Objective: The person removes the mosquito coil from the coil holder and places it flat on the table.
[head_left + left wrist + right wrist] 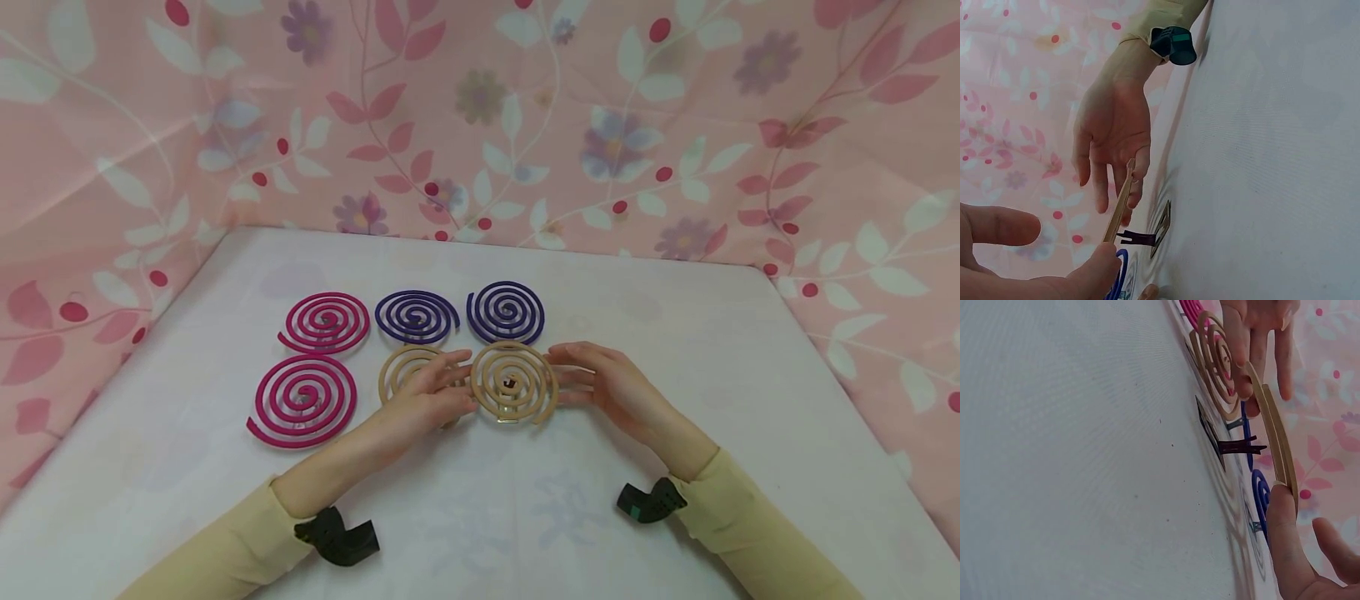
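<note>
Hovering over the tabletop (570, 500), the round tan spiral coil with a matt surface (512, 372) lies flat between the two hands, roughly level with the cloth. The left hand (427, 396) meets its rim at nine o'clock and the right hand (607, 379) at three, so neither is clearly nearer.

The relation that seems to matter is vertical: the small shiny stand with a dark upright clip (1139, 238) is just beneath the coil — whether they touch cannot be told. In the head view, the stand's base shows toward six o'clock from the coil's centre. Being round, the coil gives no long axis to steer by.

Both hands' fingers are spread wide and fairly straight, bearing the coil at its edge rather than gripping it. Its windings look even and unbroken — a dark gap shows at the core, and the loose outer tail ends near five o'clock.
</note>
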A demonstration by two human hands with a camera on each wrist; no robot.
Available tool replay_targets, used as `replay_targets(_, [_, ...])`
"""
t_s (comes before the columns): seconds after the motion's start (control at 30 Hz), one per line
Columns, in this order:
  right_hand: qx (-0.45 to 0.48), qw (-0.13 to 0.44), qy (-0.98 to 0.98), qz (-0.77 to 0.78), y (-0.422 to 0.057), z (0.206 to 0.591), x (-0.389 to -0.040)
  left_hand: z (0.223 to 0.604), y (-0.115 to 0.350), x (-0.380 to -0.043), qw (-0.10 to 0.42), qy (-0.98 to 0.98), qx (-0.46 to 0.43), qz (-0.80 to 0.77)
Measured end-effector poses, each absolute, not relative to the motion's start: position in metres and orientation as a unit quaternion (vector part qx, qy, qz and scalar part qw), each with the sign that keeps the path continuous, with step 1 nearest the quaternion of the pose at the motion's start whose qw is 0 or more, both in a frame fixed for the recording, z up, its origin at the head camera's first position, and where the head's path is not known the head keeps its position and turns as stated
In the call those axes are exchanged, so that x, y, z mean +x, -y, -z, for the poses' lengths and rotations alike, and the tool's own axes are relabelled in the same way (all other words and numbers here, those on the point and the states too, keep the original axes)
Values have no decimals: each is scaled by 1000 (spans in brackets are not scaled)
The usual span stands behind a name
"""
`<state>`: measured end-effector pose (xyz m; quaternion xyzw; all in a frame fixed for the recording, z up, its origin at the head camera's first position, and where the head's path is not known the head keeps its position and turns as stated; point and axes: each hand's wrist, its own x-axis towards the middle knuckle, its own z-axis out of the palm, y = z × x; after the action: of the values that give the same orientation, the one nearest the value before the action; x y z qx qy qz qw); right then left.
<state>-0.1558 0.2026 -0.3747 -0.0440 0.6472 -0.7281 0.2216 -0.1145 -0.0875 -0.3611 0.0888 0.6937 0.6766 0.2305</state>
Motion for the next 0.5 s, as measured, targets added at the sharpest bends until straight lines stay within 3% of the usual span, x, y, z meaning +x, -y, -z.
replay_targets(0.5, [-34, 187, -662, 725, -206, 373, -156, 367, 80, -115, 198, -678, 66, -705])
